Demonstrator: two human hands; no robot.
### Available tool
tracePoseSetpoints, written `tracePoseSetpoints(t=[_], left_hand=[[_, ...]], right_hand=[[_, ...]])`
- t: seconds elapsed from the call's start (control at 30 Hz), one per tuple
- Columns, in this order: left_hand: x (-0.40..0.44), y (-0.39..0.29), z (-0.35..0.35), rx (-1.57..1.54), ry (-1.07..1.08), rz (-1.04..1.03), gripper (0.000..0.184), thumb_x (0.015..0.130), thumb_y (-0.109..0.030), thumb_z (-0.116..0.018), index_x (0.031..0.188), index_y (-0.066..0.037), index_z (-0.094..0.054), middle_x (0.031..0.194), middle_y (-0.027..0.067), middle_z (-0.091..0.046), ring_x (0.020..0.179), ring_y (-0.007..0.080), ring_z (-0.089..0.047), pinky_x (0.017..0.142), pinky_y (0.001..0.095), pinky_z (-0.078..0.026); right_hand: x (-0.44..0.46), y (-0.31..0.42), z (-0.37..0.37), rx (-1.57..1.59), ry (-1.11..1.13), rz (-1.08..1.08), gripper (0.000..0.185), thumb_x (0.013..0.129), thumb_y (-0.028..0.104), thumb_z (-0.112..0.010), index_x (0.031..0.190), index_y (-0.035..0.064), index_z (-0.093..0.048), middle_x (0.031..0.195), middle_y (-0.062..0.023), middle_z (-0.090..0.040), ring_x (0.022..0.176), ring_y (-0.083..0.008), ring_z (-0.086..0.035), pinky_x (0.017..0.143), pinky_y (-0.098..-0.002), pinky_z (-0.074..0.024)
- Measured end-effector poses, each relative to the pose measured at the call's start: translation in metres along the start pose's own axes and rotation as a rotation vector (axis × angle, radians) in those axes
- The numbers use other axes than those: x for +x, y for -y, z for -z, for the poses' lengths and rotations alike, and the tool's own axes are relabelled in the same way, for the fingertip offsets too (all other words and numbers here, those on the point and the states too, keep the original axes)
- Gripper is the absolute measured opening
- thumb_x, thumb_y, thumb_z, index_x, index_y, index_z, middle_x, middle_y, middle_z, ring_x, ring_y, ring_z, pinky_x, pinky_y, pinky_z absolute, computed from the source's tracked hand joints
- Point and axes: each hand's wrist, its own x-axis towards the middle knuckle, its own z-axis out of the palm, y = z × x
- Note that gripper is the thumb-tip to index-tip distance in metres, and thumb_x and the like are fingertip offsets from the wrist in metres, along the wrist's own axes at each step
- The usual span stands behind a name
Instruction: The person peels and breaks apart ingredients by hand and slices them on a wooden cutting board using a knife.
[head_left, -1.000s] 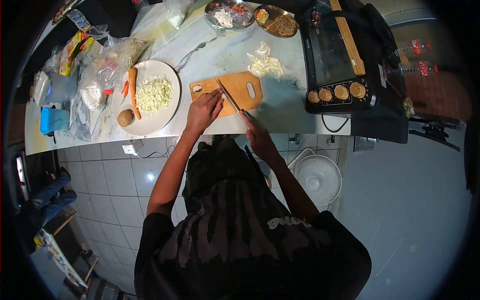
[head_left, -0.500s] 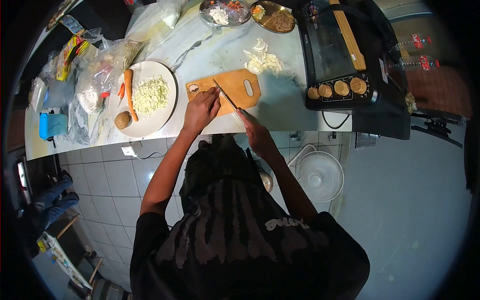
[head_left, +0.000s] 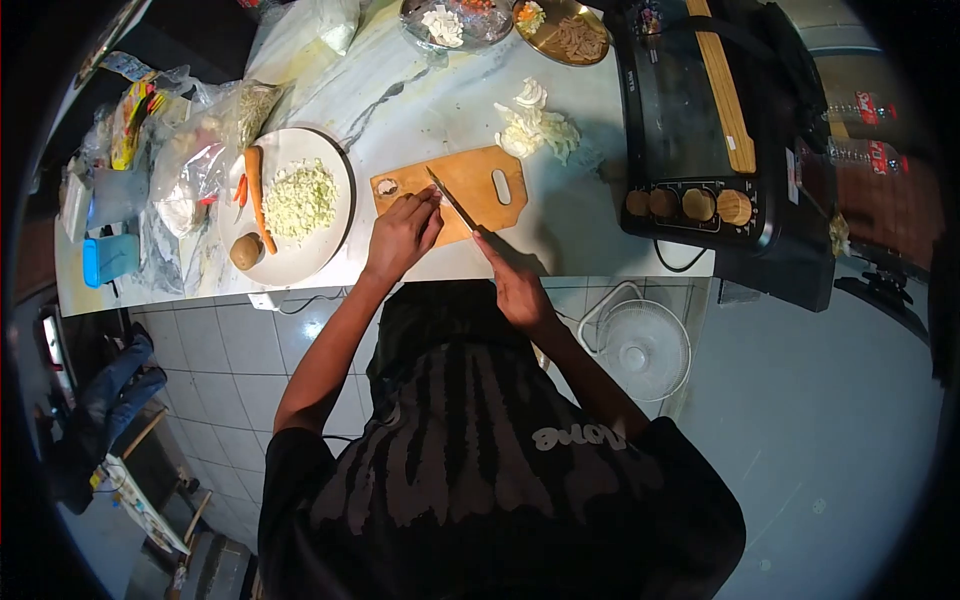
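Note:
A wooden cutting board [head_left: 453, 178] with an oval handle hole lies at the counter's front edge. My left hand [head_left: 405, 232] rests on it, fingers curled and pressed down at the knife's left side. A small pinkish piece [head_left: 436, 192] shows by the fingertips; the fingers mostly cover it. My right hand [head_left: 518, 287] is closed around the handle of a knife [head_left: 452, 198]. The blade slants across the board, its tip pointing away to the left, close to the left fingertips. A small pale, pinkish bit [head_left: 387, 186] lies at the board's left end.
Left of the board, a white plate [head_left: 322, 252] holds chopped pale vegetable, a carrot [head_left: 256, 190], red chilies and a brown potato [head_left: 245, 251]. Pale leaves [head_left: 537, 130] lie behind the board. Two metal plates stand farther back. A black toaster oven [head_left: 690, 120] stands right; plastic bags [head_left: 200, 150] crowd the left.
The head view has shifted slightly, so the counter appears a little lower. Both hands and the knife keep nearly the same place over the board.

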Motion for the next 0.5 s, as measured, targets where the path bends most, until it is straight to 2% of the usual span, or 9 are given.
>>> tracePoseSetpoints(t=[0.07, 0.13, 0.17, 0.23, 0.27, 0.33, 0.37, 0.43, 0.5], left_hand=[[0.0, -0.001, 0.001, -0.006, 0.036, 0.028, 0.025, 0.084, -0.005, -0.068, 0.109, -0.001, -0.071, 0.111, 0.012, -0.071, 0.082, 0.0258, -0.067, 0.076, 0.0356, -0.056], [0.001, 0.001, 0.0, -0.003, 0.029, 0.018, 0.025, 0.084, -0.005, -0.068, 0.109, -0.001, -0.07, 0.111, 0.012, -0.071, 0.082, 0.026, -0.067, 0.076, 0.0358, -0.056], [0.001, 0.001, 0.0, -0.012, 0.033, 0.015, 0.025, 0.084, -0.006, -0.068, 0.109, -0.001, -0.07, 0.11, 0.012, -0.071, 0.083, 0.0261, -0.067, 0.075, 0.0359, -0.056], [0.001, 0.001, 0.003, -0.023, 0.048, 0.025, 0.024, 0.085, -0.006, -0.068, 0.108, -0.002, -0.071, 0.111, 0.012, -0.071, 0.083, 0.0264, -0.067, 0.075, 0.0361, -0.056], [0.002, 0.001, 0.003, -0.024, 0.054, 0.041, 0.024, 0.085, -0.006, -0.067, 0.108, -0.002, -0.071, 0.111, 0.0119, -0.07, 0.083, 0.0265, -0.067, 0.076, 0.0361, -0.056], [0.004, 0.0, 0.004, -0.026, 0.036, 0.034, 0.024, 0.084, -0.006, -0.067, 0.108, -0.003, -0.071, 0.112, 0.0118, -0.07, 0.082, 0.0267, -0.066, 0.075, 0.0363, -0.056], [0.005, -0.001, 0.004, -0.004, 0.037, 0.036, 0.024, 0.083, -0.005, -0.068, 0.107, -0.002, -0.07, 0.112, 0.0111, -0.07, 0.082, 0.0256, -0.066, 0.075, 0.0352, -0.056], [0.003, -0.002, 0.002, 0.026, 0.023, 0.022, 0.025, 0.083, -0.004, -0.068, 0.107, -0.001, -0.07, 0.113, 0.01, -0.07, 0.079, 0.0239, -0.065, 0.073, 0.0335, -0.055], [0.002, -0.002, 0.002, 0.027, 0.038, 0.039, 0.025, 0.083, -0.004, -0.068, 0.108, -0.002, -0.07, 0.114, 0.0106, -0.07, 0.08, 0.0249, -0.066, 0.073, 0.0342, -0.056]], right_hand=[[0.01, -0.002, 0.001, 0.015, -0.014, 0.047, 0.059, 0.096, -0.006, -0.043, 0.151, 0.0146, -0.041, 0.133, -0.0252, -0.056, 0.113, -0.0452, -0.058, 0.089, -0.0416, -0.0515], [0.029, 0.015, 0.008, -0.164, 0.246, -0.254, 0.064, 0.094, -0.005, -0.045, 0.154, 0.017, -0.037, 0.114, -0.0275, -0.064, 0.092, -0.0455, -0.064, 0.076, -0.0469, -0.0518], [0.026, 0.009, 0.007, -0.159, 0.253, -0.25, 0.064, 0.094, -0.005, -0.045, 0.154, 0.017, -0.037, 0.114, -0.0275, -0.064, 0.092, -0.0455, -0.064, 0.076, -0.0469, -0.0518], [0.015, -0.012, 0.001, -0.146, 0.144, -0.069, 0.067, 0.094, -0.002, -0.048, 0.155, 0.021, -0.033, 0.089, -0.0295, -0.064, 0.073, -0.0444, -0.064, 0.066, -0.0516, -0.0472], [0.013, -0.023, -0.001, -0.14, 0.139, -0.056, 0.067, 0.094, -0.002, -0.048, 0.155, 0.021, -0.033, 0.089, -0.0295, -0.064, 0.073, -0.0444, -0.064, 0.066, -0.0516, -0.0472], [0.01, -0.027, 0.001, -0.1, 0.006, 0.135, 0.069, 0.094, 0.001, -0.049, 0.156, 0.0228, -0.03, 0.079, -0.0308, -0.06, 0.072, -0.0443, -0.063, 0.065, -0.052, -0.046], [0.014, -0.031, -0.002, -0.092, 0.007, 0.134, 0.069, 0.094, 0.001, -0.049, 0.156, 0.0228, -0.03, 0.079, -0.0308, -0.06, 0.072, -0.0443, -0.063, 0.065, -0.052, -0.046], [0.034, -0.013, 0.004, -0.071, 0.169, -0.059, 0.072, 0.092, -0.002, -0.049, 0.157, 0.0238, -0.03, 0.083, -0.0301, -0.062, 0.072, -0.0448, -0.063, 0.066, -0.0514, -0.0475], [0.04, -0.016, 0.002, -0.076, 0.157, -0.035, 0.074, 0.091, -0.002, -0.05, 0.157, 0.0249, -0.029, 0.08, -0.0291, -0.062, 0.072, -0.0455, -0.063, 0.066, -0.0525, -0.0478]])
